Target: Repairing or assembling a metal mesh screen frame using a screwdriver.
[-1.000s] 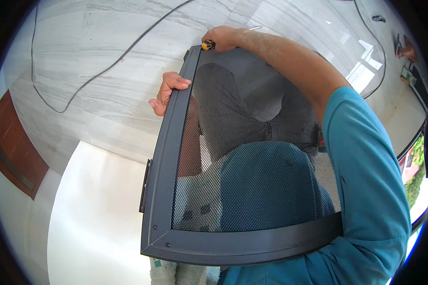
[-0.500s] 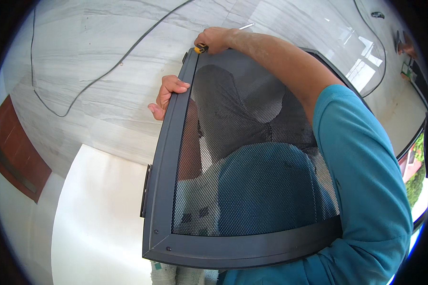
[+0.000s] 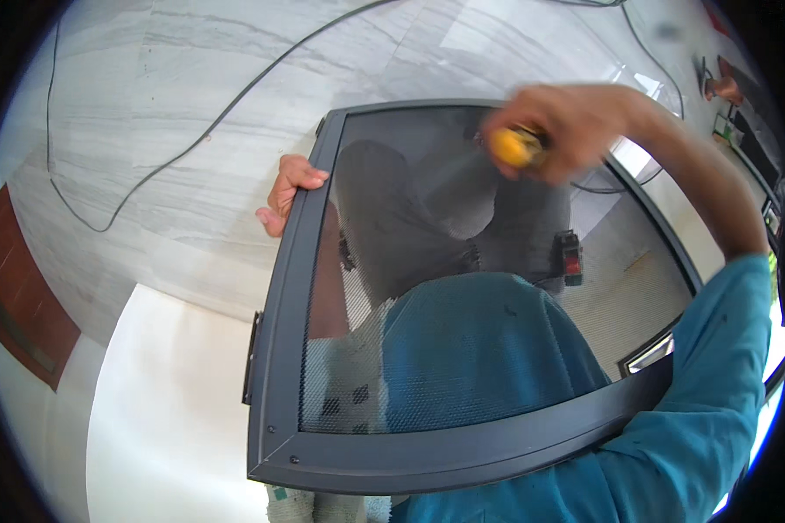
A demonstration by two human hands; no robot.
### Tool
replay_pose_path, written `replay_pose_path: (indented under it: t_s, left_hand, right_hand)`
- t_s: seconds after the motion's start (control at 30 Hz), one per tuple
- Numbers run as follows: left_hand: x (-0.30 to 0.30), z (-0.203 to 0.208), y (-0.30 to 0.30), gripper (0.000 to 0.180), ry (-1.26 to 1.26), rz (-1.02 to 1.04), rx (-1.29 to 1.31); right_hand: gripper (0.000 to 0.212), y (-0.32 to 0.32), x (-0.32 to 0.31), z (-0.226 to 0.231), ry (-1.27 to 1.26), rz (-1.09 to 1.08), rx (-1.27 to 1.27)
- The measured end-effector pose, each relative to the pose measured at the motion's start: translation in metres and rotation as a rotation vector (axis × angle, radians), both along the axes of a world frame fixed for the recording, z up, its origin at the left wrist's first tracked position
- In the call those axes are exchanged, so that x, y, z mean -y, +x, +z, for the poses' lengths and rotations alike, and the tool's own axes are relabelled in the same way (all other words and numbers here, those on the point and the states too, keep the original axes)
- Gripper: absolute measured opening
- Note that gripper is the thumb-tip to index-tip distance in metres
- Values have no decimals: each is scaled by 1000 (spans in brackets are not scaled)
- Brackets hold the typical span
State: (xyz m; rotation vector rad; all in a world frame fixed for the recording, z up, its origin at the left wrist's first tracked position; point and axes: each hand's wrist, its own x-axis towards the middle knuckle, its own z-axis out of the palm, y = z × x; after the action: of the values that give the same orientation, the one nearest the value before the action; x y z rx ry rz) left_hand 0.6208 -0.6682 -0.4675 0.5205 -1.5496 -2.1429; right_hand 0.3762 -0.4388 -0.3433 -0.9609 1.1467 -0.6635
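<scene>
A dark grey metal frame with mesh stretched across it, a window screen [image 3: 275,349], leans in front of my body; my legs and blue shirt show through the mesh. At its left edge my left hand [image 3: 291,189] is closed round the frame bar, fingertips over the front side. Above the upper right part of the mesh, my right hand [image 3: 567,131] is blurred by motion. Its fingers wrap a screwdriver, whose yellow handle end [image 3: 516,148] pokes out toward the mesh; the shaft is hidden now. Whether the handle touches the screen I cannot tell.
A black cable [image 3: 227,109] runs over the marble-look floor [image 3: 192,52] at the upper left. A white panel [image 3: 166,392] stands left of the screen, with a brown door [image 3: 26,296] farther left. Another person's hand [image 3: 726,87] shows at the far right.
My right hand has moved right and nearer with the screwdriver, from the screen's top left corner to over its upper right part. My left hand keeps hold; the screen's right side shows more.
</scene>
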Motion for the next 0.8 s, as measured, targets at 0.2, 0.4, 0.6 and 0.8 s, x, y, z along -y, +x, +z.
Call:
replay_pose_path:
  t_s: [0.2,0.4,0.6,0.8]
  left_hand:
    - [4,-17,10,84,-56,14,3]
    - [6,4,17,67,62,9,99]
    - [15,7,26,52,40,-94,283]
    - [41,54,31,48,129,-348,821]
  right_hand:
    - [40,-46,-76,24,351,-380,-82]
    - [34,-123,-129,-105,783,-439,-839]
    - [52,-82,-206,-221,829,-472,-1195]
    - [37,-18,-128,-222,563,-466,-857]
